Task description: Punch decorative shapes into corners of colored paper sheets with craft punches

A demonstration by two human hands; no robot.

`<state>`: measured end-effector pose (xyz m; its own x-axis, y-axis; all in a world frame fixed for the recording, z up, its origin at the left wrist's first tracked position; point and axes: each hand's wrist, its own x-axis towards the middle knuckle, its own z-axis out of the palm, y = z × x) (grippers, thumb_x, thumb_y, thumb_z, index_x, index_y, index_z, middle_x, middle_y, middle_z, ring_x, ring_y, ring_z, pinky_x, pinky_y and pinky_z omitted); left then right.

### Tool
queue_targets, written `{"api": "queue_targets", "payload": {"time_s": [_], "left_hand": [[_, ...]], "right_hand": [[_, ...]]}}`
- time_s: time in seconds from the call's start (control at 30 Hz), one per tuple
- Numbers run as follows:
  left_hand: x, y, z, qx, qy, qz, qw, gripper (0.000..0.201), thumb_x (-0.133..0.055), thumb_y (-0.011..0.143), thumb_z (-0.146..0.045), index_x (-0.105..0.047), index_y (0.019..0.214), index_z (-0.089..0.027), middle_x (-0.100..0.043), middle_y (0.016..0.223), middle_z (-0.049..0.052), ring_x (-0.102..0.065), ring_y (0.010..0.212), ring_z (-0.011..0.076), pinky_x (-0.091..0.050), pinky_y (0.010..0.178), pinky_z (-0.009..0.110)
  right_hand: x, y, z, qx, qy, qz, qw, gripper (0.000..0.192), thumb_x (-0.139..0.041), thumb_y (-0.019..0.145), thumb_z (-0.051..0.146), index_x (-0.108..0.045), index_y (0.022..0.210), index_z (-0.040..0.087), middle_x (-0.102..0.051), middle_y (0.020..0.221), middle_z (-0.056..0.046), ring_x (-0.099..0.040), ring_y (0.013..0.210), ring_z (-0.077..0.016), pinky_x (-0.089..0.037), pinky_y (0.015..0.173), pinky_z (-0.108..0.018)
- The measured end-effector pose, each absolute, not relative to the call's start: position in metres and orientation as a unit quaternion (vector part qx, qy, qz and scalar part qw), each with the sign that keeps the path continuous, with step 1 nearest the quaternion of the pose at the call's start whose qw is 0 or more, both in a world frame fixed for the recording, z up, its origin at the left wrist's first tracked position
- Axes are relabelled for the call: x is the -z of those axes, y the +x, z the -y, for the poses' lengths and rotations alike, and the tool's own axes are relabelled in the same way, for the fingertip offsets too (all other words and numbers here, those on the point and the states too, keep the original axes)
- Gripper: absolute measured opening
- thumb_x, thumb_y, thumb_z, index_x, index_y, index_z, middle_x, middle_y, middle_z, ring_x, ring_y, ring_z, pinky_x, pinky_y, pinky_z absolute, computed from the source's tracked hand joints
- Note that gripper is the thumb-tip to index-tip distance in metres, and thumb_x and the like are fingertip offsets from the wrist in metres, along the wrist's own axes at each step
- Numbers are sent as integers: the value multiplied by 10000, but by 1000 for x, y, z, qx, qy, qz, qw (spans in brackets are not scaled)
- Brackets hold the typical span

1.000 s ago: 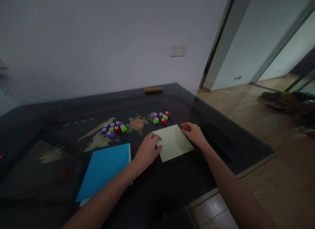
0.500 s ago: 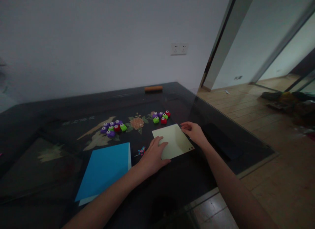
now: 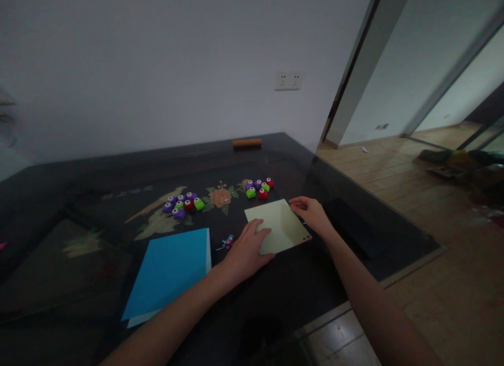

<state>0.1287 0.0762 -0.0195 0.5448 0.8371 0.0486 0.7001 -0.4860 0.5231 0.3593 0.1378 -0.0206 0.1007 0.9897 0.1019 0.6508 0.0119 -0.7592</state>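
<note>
A cream-coloured sheet of paper (image 3: 282, 227) lies on the dark table, with small dark marks at its near right corner. My left hand (image 3: 249, 249) rests across its left edge, fingers spread and thumb apart at the near side. At the far right edge of the sheet is my right hand (image 3: 309, 212), its fingers curled in and the tips close together. Whether those fingertips pinch the paper's edge or something small cannot be made out. Just left of my left hand sits a small cluster of pink and blue balls (image 3: 227, 242) with a thin pin-like piece sticking out.
Blue paper (image 3: 169, 269) lies on the left over a paler sheet. Beyond are two groups of purple, green and red toy pieces with eyes, one left (image 3: 183, 204) and one right (image 3: 258, 187). A brown cylinder (image 3: 247, 144) lies at the table's (image 3: 189, 166) back, near the wall.
The view has shifted very slightly. Both hands and the cream sheet keep practically the same positions.
</note>
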Motion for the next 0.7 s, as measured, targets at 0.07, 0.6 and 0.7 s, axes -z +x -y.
{"api": "queue_targets", "payload": {"time_s": [0.07,0.6,0.7], "left_hand": [[20,128,-77,-151,850,-450,228,585,-683,707,-314,-523,1252,-173,-347,1426,150,-310,1326,294,-306,1078,423],[-27,105,-79,-267,858,-395,193,329,-583,816,-251,-581,1143,-208,-526,1281,101,-475,1196,228,-377,1022,391],[-37,66,-79,-313,836,-405,198,245,-531,845,-228,-607,1078,-230,-607,1159,58,-553,1094,194,-429,965,372]], "right_hand": [[21,359,-138,-245,-658,623,343,187,-593,744,131,-680,910,141,-711,822,-82,-662,770,-188,-500,731,-303],[26,368,-143,-166,-643,615,424,226,-595,706,269,-689,860,133,-689,779,-84,-626,709,-203,-481,678,-320],[27,368,-142,-153,-638,612,441,243,-590,709,311,-690,834,128,-691,784,-92,-626,712,-209,-479,693,-330]]}}
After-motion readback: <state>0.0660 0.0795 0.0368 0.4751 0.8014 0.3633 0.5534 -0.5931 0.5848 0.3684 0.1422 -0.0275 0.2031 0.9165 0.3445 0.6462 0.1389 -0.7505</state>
